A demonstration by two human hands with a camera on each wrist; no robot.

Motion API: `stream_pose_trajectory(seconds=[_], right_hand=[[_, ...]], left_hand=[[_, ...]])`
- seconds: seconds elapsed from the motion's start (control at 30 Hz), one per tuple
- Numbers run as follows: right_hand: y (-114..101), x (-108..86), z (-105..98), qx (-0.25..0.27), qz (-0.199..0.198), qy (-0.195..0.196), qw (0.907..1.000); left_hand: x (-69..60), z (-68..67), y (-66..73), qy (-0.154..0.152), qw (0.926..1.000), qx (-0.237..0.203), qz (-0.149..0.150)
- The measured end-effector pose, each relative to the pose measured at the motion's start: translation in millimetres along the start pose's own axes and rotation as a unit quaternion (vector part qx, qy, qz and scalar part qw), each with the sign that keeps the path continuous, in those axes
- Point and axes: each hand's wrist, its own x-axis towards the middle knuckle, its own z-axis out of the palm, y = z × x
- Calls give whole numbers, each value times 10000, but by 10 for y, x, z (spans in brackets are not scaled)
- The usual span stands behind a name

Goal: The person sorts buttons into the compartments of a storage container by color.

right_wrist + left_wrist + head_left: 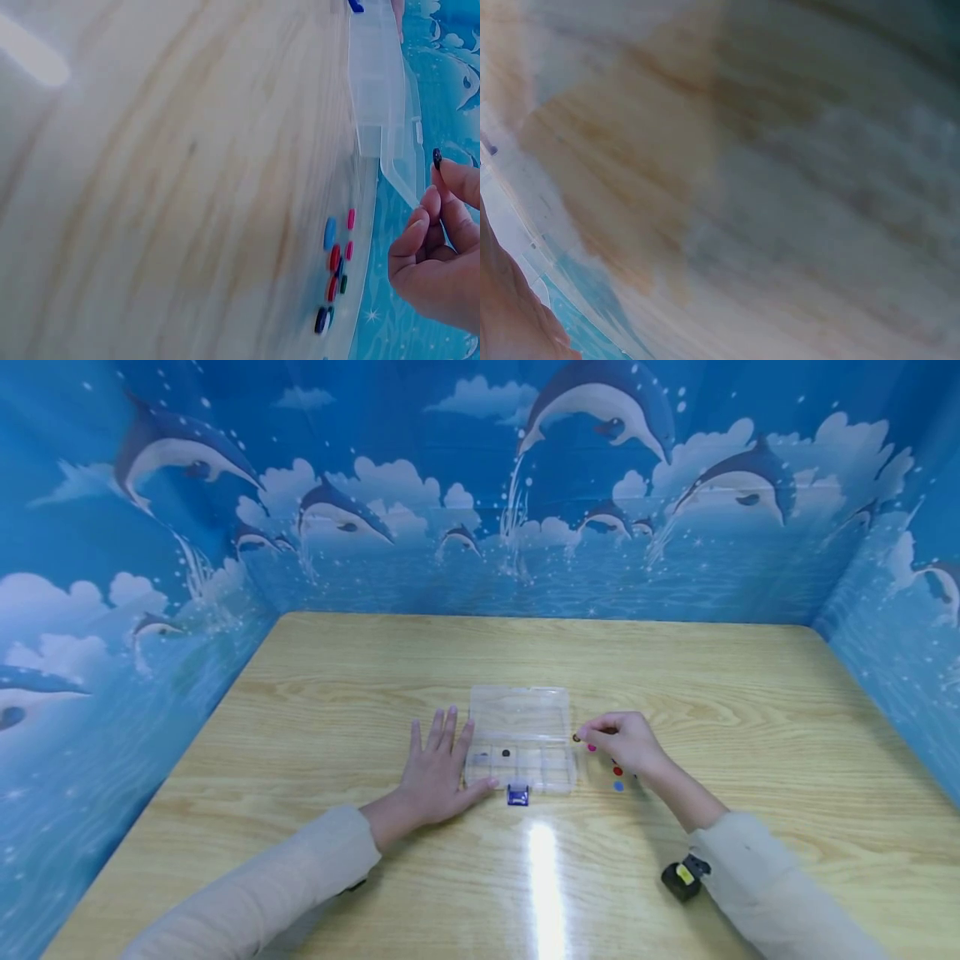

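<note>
A clear plastic compartment box [520, 737] lies on the table with its lid folded back. One dark button [506, 753] sits in a compartment near the left. My left hand [437, 777] lies with fingers straight and spread at the box's left side, thumb along the front edge. The left wrist view catches only part of this hand [514, 307]. Just right of the box, my right hand [626, 745] pinches a small dark button [437, 158] between thumb and finger, held above the table.
Several loose buttons lie right of the box, partly under the right hand, among them a red button [617, 771], a blue button [618, 786] and a pink button [351, 218]. A blue latch [517, 795] juts from the box front. Dolphin-print curtains [480, 552] surround the wooden table [375, 660].
</note>
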Motion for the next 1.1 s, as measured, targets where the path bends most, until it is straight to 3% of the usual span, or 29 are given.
stream_pose_trajectory(seconds=[0.5,1.1], right_hand=[[-91,55,201,454,-23,6,9990],[-253,114,402,282,182,-65,9994]], left_hand=[[-1,1,1,-19,10000,-41,0],[-7,-12,2,41,10000,27,57]])
